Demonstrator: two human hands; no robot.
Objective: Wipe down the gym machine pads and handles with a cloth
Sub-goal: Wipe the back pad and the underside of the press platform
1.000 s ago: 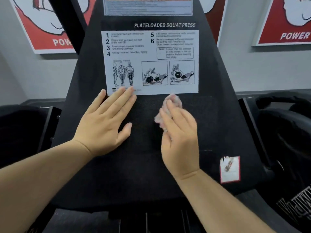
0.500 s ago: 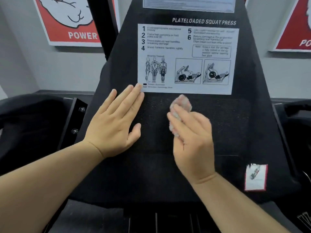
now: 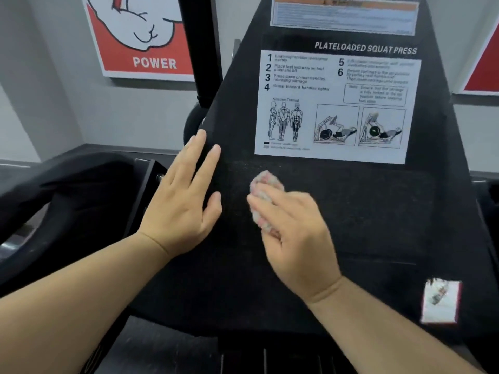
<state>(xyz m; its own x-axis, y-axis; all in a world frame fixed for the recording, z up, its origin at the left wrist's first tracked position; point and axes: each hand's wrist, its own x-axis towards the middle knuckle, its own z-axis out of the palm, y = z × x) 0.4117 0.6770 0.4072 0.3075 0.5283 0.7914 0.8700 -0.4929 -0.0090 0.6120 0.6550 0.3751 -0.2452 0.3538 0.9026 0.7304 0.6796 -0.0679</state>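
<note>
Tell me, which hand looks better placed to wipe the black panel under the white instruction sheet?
The right hand. It holds the crumpled pinkish-grey cloth against the black textured panel, just below the white instruction sheet. The left hand lies flat and empty at the panel's left edge, likely only steadying.

Your head camera looks forward and down, wide-angle, from close above the black pad (image 3: 364, 225); the instruction label (image 3: 332, 103) lies beyond your fingers (image 3: 201, 139), and your forearms (image 3: 81, 306) enter the frame below them.
</note>
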